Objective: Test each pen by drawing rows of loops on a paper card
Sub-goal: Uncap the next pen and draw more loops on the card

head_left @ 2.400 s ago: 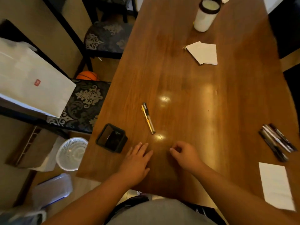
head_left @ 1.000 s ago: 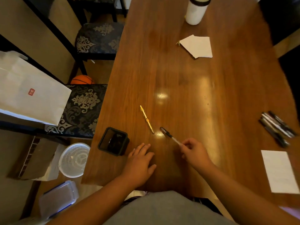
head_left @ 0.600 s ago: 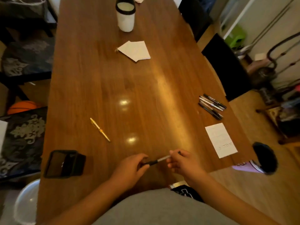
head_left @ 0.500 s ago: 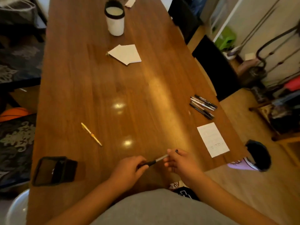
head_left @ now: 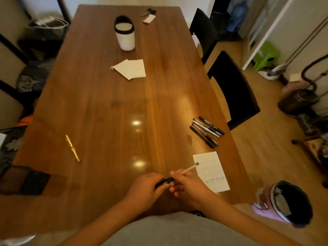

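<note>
Cup (head_left: pixel 125 39) contents unclear; left hand (head_left: pixel 143 190), right hand (head_left: pixel 190 188) hold pen (head_left: pixel 188 169).

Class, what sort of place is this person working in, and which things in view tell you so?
Probably a dining room in a home: a long wooden table with a dark chair drawn up beside it, a wood floor, and a small green stool.

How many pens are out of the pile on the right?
2. A yellow pen lies on the table toward the left; a black-capped pen is gripped by the left hand and right hand. None seems hidden.
</note>
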`<state>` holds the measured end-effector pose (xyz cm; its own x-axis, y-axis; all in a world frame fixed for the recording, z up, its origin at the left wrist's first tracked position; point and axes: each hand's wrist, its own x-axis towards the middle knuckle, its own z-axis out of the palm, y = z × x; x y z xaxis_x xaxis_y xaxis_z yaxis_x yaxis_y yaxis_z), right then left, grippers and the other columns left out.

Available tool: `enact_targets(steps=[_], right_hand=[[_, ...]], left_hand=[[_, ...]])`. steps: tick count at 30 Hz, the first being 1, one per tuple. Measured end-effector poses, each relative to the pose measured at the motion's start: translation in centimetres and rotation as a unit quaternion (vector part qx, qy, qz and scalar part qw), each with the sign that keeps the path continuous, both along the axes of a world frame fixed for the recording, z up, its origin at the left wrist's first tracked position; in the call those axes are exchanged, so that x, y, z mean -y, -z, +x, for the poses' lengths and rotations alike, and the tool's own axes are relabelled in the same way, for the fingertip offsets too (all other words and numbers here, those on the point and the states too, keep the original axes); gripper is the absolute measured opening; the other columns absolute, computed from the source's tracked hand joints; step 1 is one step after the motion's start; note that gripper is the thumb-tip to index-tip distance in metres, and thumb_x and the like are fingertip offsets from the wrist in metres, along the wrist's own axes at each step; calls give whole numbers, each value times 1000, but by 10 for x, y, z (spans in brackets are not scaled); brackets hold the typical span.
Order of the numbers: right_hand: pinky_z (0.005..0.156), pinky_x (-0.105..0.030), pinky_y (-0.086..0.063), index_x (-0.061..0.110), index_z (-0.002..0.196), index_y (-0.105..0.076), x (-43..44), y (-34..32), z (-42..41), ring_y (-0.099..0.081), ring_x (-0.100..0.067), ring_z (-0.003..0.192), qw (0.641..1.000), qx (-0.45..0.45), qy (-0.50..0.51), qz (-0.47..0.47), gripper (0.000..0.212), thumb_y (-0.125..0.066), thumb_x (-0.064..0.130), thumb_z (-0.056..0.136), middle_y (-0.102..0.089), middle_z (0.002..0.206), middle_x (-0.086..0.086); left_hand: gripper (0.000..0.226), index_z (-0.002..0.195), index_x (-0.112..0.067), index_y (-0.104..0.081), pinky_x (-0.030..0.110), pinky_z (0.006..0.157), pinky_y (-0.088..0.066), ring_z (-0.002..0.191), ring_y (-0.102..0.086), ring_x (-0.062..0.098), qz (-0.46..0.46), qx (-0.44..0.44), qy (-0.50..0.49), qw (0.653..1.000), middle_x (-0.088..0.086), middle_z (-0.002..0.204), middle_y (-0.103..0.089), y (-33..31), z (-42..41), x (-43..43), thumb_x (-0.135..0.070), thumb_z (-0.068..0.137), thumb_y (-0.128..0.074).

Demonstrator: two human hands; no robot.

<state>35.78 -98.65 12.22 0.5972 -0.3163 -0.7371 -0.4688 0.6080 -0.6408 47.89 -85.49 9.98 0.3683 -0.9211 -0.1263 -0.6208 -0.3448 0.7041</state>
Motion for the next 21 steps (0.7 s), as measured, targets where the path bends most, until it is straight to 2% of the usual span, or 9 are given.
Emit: enact_targets(steps=[5, 9, 12, 14, 17, 21], right_hand=[[60, -25, -51, 7, 99, -64, 57, 5, -47, -65, -16, 65, 998, -4, -64, 4, 21, -63, 27, 95, -68, 73, -8], [59, -24, -49, 5, 101, -65, 84, 7, -77, -64, -14, 64, 995, -11, -94, -9, 26, -63, 30, 95, -68, 72, -6], [58, -24, -48, 4, 100, -67, 94, 9, -93, -62, -13, 63, 994, -8, -109, -14, 29, -63, 32, 94, -67, 72, -5], [55, -23, -47, 5, 93, -67, 99, 10, -101, -61, -12, 61, 992, -1, -123, -14, 27, -64, 32, 93, -66, 69, -4], [54, -22, -46, 8, 85, -68, 107, 10, -107, -59, -11, 58, 989, 13, -150, -9, 24, -63, 29, 94, -64, 67, -5], [56, -22, -46, 11, 81, -69, 118, 6, -110, -57, -12, 59, 983, 43, -181, -3, 22, -62, 26, 95, -63, 69, -5]], left_hand=[[17, 99, -28, -70, 30, 69, -52, 74, -64, 1, 17, -40, -87, 995, -12, 86, -72, 3, -61, 39, -39, 85, -70], [13, 93, -30, -68, 34, 70, -53, 75, -63, 4, 56, -71, -128, 988, -11, 83, -70, 3, -100, 62, -38, 84, -72], [9, 86, -37, -62, 22, 62, -48, 74, -61, 4, 91, -83, -142, 982, -12, 80, -66, -3, -120, 69, -43, 86, -67], [9, 84, -40, -58, 16, 63, -45, 75, -61, 3, 115, -96, -140, 979, -13, 80, -64, -8, -129, 71, -45, 88, -64], [8, 87, -36, -61, 23, 70, -54, 77, -63, 4, 138, -121, -135, 974, -12, 82, -66, -18, -138, 75, -43, 91, -61], [12, 87, -25, -66, 39, 76, -58, 74, -68, 11, 99, -246, -153, 952, -3, 76, -72, -30, -141, 78, -32, 94, -60]])
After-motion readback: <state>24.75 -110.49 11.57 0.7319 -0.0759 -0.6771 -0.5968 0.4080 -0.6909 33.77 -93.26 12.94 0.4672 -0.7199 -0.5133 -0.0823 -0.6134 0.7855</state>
